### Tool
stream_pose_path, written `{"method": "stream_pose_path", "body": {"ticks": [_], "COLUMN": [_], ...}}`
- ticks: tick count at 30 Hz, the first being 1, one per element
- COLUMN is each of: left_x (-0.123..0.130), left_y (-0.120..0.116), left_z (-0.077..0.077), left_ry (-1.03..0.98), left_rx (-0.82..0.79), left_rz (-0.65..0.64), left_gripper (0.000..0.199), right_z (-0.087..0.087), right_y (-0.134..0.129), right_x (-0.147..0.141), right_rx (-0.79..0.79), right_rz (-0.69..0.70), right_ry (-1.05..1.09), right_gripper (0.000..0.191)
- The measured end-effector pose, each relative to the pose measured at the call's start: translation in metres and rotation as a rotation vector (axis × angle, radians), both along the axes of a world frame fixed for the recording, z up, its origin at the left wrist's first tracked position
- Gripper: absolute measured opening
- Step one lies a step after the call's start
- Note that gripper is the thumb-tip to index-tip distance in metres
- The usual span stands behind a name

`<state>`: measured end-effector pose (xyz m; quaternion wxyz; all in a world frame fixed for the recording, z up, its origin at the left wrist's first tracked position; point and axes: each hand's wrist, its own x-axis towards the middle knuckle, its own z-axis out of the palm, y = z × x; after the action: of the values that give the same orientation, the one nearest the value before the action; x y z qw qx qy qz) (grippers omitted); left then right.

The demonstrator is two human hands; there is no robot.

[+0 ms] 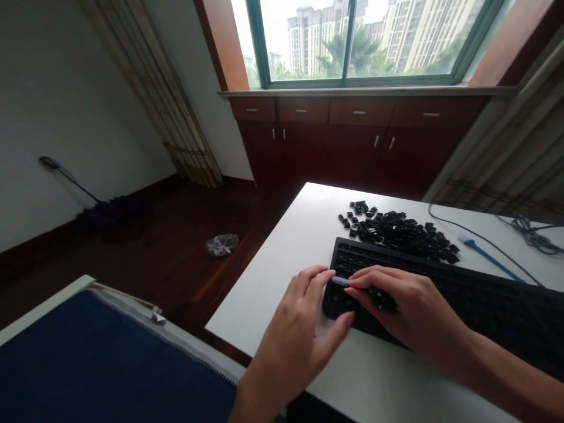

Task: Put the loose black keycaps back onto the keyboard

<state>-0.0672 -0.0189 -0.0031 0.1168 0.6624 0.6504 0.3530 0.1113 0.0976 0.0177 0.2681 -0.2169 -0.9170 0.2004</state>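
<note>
Fingers (314, 281) of my left hand (295, 335) spread on the black keyboard (480, 306) on the bench (264, 311); my right hand (408, 308) pinches a slim grey tool (339, 281); one heap of black keycaps (396, 232) lies just beyond.

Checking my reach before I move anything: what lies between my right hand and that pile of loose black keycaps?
In the head view, the upper key rows of the black keyboard lie between your right hand and the loose black keycaps.
</note>
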Motion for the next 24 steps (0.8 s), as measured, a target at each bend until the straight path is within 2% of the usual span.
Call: {"method": "stream_pose_path", "body": {"ticks": [7, 14, 24], "left_x": [-0.0047, -0.0045, -0.0043], "left_y": [-0.0023, -0.0035, -0.0037], "left_z": [0.0016, 0.0031, 0.0028], "left_ry": [-0.142, -0.168, -0.115], "left_rx": [-0.015, -0.038, -0.053], "left_rz": [-0.04, -0.058, -0.059], "left_gripper": [0.046, 0.046, 0.049], "right_z": [-0.0062, -0.0098, -0.0095], "right_y": [-0.0017, -0.0029, -0.0049], "right_x": [0.0037, 0.0078, 0.0078], "right_rx": [0.107, 0.183, 0.11], "right_rz": [0.053, 0.064, 0.039], "right_ry": [-0.08, -0.106, -0.096], "right_gripper": [0.021, 0.02, 0.018]}}
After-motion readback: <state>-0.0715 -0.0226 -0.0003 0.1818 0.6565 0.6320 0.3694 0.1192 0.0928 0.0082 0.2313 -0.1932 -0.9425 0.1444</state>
